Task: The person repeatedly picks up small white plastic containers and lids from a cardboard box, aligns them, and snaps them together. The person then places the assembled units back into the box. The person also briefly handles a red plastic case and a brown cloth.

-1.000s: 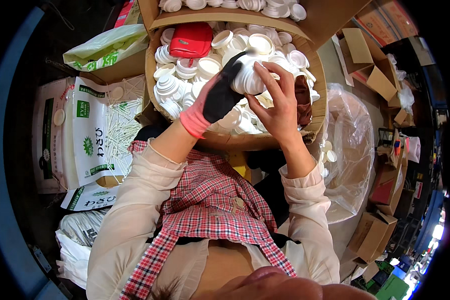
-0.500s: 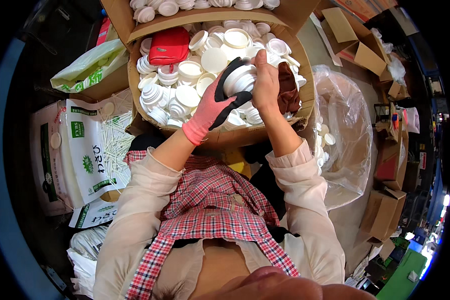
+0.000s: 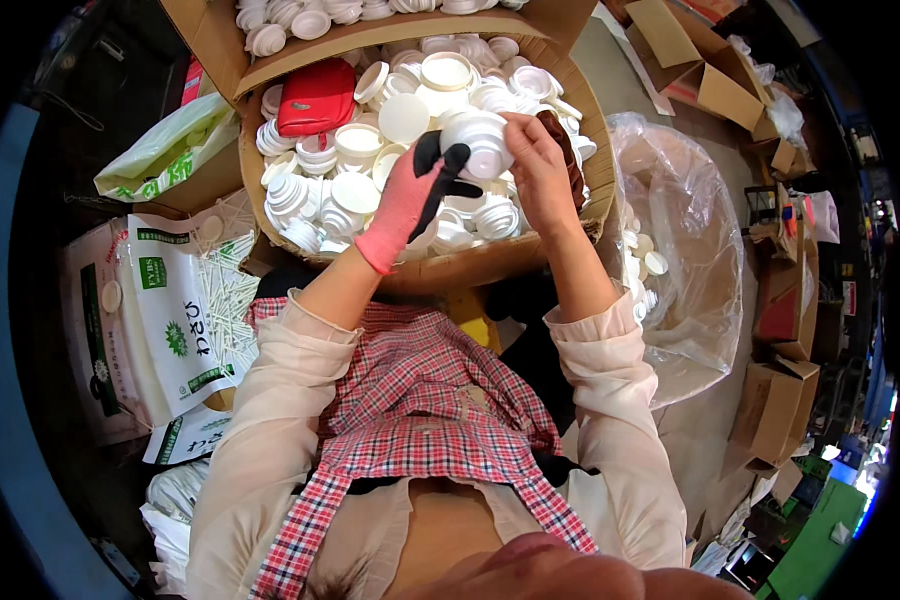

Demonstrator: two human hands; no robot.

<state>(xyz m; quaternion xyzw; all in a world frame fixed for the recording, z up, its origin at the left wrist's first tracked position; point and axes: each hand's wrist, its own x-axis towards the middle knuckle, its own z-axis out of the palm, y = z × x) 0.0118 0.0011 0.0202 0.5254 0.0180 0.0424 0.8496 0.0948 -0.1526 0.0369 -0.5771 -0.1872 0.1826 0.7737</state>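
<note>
Between my two hands, over a large cardboard box (image 3: pixel 410 283), is a round white stepped plastic lid (image 3: pixel 480 145). My left hand (image 3: pixel 420 195), in a pink glove with black fingers, grips the lid's left side with thumb and fingers. My right hand (image 3: pixel 542 175) is bare and pinches the lid's right edge. The lid is tilted, with its ringed face partly showing. Below and around my hands, many loose white lids (image 3: pixel 354 193) fill the box. A red pouch (image 3: pixel 316 96) lies on them at the far left, and a brown cloth or bag (image 3: pixel 560 135) sits beside my right hand.
A second cardboard box of white pieces (image 3: pixel 310 22) stands beyond. To the right, a clear plastic bag (image 3: pixel 685 270) holds more lids. On the left, printed white sacks (image 3: pixel 175 310) lie beside thin white sticks (image 3: pixel 232 310). Several cardboard boxes (image 3: pixel 773 410) line the right side.
The lid has been turned, so its ringed face now tilts toward me. My right-hand fingers have shifted onto its edge. The whole scene has slid slightly left in the view.
</note>
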